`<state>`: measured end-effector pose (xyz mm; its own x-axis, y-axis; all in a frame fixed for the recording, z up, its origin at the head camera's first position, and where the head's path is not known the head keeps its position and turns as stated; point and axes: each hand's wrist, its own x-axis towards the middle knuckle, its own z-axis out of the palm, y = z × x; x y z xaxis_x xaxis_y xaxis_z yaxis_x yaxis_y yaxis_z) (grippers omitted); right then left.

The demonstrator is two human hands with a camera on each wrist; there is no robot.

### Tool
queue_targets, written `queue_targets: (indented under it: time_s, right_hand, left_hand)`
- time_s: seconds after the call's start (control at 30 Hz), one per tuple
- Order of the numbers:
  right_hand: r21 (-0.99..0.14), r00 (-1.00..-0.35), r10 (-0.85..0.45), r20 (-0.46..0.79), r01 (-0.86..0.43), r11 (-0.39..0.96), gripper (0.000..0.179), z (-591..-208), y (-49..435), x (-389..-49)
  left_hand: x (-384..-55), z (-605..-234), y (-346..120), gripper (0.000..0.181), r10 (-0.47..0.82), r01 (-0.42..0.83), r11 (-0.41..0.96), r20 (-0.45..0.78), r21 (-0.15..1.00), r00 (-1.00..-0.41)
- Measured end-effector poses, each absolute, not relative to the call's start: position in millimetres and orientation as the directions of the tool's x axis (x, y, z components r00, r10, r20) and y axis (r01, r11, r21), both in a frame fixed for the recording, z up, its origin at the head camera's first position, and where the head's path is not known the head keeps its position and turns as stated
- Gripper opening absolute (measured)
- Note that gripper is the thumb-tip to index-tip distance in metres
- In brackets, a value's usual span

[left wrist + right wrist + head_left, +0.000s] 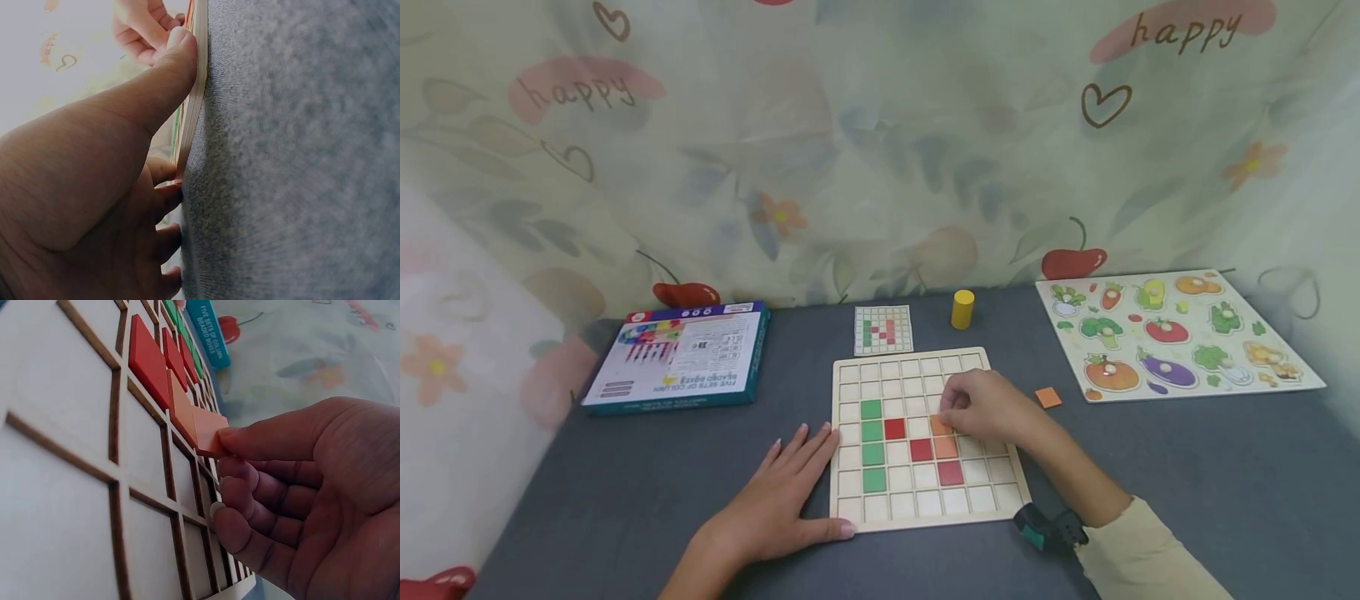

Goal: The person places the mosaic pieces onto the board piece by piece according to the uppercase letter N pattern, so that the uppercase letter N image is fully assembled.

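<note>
A wooden grid board [928, 502] lies in front of me. My right hand [988, 406] pinches an orange square tile [209, 430] between thumb and fingers; in the right wrist view the tile tilts over a cell, its edge against a seated orange tile [181, 411]. Below that seated tile is a red tile [951, 473], and two more red ones run diagonally up to the left. Several green tiles [872, 431] form a column. My left hand [767, 504] rests spread at the board's left edge, thumb at the near corner, fingers touching the side.
One loose orange tile [1048, 397] lies right of the board. Behind the board are a pattern card [883, 331] and a yellow cylinder [962, 309]. A boxed bead set [677, 358] sits at left, a vegetable puzzle board [1172, 333] at right. A patterned cloth hangs behind.
</note>
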<state>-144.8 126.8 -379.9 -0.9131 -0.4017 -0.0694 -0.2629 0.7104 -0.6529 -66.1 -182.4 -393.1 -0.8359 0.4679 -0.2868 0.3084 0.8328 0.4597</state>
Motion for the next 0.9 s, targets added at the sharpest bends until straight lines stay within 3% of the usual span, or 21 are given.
queue_targets:
  time_s: [0.33, 0.6, 0.77, 0.9]
  right_hand:
    - [-0.628, -0.926, -0.378, -0.012, -0.287, 0.723, 0.002, -375.0, 134.8, -140.1]
    - [-0.534, -0.953, -0.301, 0.025, -0.268, 0.802, 0.004, -363.6, 178.2, -145.5]
    - [-0.417, -0.966, -0.259, -0.014, -0.23, 0.879, 0.011, -361.1, 209.4, -149.7]
    - [-0.392, -0.951, -0.301, -0.069, -0.251, 0.885, 0.013, -363.0, 225.5, -151.8]
  left_hand:
    - [-65.6, -397.1, -183.6, 0.11, 0.478, 0.32, 0.825, -0.274, 0.465, -0.835]
    - [-66.1, -392.3, -182.5, 0.109, 0.472, 0.316, 0.833, -0.284, 0.454, -0.835]
    - [-65.9, -392.3, -182.6, 0.11, 0.468, 0.311, 0.835, -0.286, 0.454, -0.836]
    - [-66.1, -394.9, -183.4, 0.11, 0.474, 0.319, 0.831, -0.278, 0.455, -0.836]
